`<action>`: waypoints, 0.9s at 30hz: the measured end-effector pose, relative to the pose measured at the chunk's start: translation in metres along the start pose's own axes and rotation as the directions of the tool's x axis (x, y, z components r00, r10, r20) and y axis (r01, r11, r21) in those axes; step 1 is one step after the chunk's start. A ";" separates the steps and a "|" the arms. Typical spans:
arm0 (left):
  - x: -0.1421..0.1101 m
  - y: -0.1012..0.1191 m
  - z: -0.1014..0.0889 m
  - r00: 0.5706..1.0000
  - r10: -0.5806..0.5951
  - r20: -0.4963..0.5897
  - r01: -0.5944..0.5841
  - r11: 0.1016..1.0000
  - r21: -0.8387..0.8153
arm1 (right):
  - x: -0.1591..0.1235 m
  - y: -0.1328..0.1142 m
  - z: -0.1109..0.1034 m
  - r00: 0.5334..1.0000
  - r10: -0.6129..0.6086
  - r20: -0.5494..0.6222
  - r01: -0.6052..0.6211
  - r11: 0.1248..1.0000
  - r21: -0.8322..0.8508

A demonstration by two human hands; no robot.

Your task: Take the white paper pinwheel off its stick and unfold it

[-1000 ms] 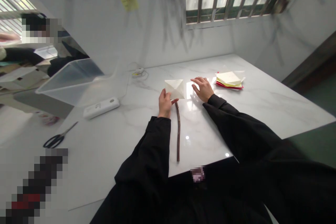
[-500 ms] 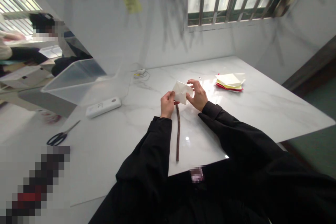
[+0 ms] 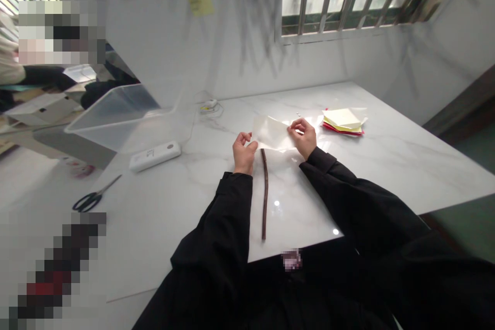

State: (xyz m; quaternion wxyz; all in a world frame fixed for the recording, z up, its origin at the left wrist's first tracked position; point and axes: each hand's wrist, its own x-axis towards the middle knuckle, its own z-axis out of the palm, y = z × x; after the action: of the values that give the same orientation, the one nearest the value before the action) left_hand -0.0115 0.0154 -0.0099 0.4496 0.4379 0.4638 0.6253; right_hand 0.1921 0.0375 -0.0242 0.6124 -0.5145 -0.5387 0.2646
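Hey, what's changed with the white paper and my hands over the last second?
The right hand left the table and took the white paper, which the left hand already held. Together they opened it from a folded shape into a flatter sheet. The brown stick, scissors and paper stack stayed put.

Two bare hands show, the left hand [image 3: 243, 152] and the right hand [image 3: 303, 136], with one white sheet of paper [image 3: 273, 134] between them. The white marble table [image 3: 386, 160] bears one long dark brown stick [image 3: 265, 193], one pair of black-handled scissors [image 3: 95, 197], one white oblong device [image 3: 154, 155], one clear plastic tub [image 3: 119, 118] and one stack of yellow and red paper squares [image 3: 343, 121] (its sheets too small to count).
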 end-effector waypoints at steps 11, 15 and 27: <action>0.004 -0.007 -0.005 0.999 -0.005 0.034 0.004 0.999 0.033 | -0.001 0.000 -0.005 0.970 -0.074 0.233 0.098 0.991 -0.093; 0.005 -0.008 -0.007 0.998 -0.030 0.058 0.028 0.999 0.025 | 0.003 0.007 -0.004 0.969 0.002 0.248 0.002 1.000 -0.016; 0.012 -0.002 -0.014 0.950 -0.275 0.144 0.305 0.918 -0.255 | 0.005 0.024 0.002 0.946 0.252 0.206 -0.306 0.903 0.302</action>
State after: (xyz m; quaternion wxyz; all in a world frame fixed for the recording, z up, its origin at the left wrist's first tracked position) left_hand -0.0273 0.0246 -0.0132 0.6173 0.3302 0.4083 0.5858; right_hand 0.1971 0.0506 -0.0439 0.5999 -0.4534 -0.4552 0.4769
